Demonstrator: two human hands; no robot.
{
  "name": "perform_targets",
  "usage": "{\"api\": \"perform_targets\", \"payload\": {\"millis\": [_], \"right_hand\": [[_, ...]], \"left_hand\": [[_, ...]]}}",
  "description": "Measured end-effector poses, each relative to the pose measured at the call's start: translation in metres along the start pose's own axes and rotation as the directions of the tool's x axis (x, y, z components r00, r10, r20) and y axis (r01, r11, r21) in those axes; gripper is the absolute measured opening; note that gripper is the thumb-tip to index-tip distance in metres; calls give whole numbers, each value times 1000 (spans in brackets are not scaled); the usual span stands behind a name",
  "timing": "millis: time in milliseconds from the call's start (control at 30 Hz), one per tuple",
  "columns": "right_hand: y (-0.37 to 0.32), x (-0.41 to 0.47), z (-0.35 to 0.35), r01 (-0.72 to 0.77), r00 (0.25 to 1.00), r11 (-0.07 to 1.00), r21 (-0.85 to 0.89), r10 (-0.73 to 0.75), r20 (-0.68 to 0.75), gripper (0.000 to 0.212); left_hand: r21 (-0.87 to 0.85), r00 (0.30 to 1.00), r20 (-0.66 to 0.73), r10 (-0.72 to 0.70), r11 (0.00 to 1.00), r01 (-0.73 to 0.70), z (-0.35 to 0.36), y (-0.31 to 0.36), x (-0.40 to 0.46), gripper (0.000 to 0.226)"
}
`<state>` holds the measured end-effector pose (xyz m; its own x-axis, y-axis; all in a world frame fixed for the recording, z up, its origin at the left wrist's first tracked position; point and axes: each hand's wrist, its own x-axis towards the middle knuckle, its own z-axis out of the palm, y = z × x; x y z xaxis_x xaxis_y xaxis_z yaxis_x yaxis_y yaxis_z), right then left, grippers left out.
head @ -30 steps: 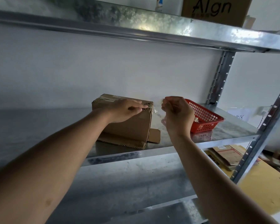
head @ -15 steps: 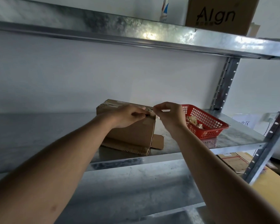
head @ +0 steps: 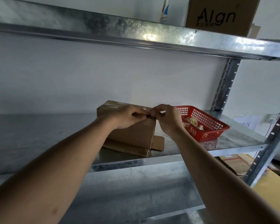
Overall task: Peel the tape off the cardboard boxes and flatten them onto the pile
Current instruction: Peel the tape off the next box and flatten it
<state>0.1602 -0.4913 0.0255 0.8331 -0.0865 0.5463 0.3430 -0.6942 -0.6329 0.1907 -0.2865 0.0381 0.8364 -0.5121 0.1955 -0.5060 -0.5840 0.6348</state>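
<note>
A brown cardboard box (head: 134,135) stands on the metal shelf (head: 39,136), its bottom flaps spread out flat beneath it and clear tape along its top. My left hand (head: 128,116) grips the box's top right corner with curled fingers. My right hand (head: 166,118) meets it at that corner and pinches something small there, which looks like the end of the tape. The tape end itself is mostly hidden by my fingers.
A red plastic basket (head: 207,135) with crumpled tape scraps stands right of the box. An upper shelf (head: 136,33) carries a printed cardboard box (head: 220,15). Flattened cardboard (head: 236,164) lies on the floor at the right, behind the shelf's upright post (head: 268,147).
My right hand has moved left from beside the basket to the box's top right corner, where it now meets my left hand. The left hand stays on the box.
</note>
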Motion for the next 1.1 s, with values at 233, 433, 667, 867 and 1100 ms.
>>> {"api": "perform_targets", "payload": {"millis": [233,433,667,867,1100], "right_hand": [[1,-10,-12,-20,981,979,204,59,-187,16],[10,-9,-21,-87,972,949,302,147,-183,51],[41,-1,-44,-62,965,970,237,119,-233,12],[84,16,-77,-66,953,991,119,98,-288,6],[135,40,-106,-140,984,986,-94,127,-128,5]], "left_hand": [[-27,1000,2,0,1000,0,2,2,3,31],[10,998,-27,49,999,-49,16,8,17,31],[5,998,-50,45,999,-45,38,28,44,29],[28,992,-121,-37,999,41,57,60,73,31],[90,979,-192,-61,993,79,84,86,99,28]]}}
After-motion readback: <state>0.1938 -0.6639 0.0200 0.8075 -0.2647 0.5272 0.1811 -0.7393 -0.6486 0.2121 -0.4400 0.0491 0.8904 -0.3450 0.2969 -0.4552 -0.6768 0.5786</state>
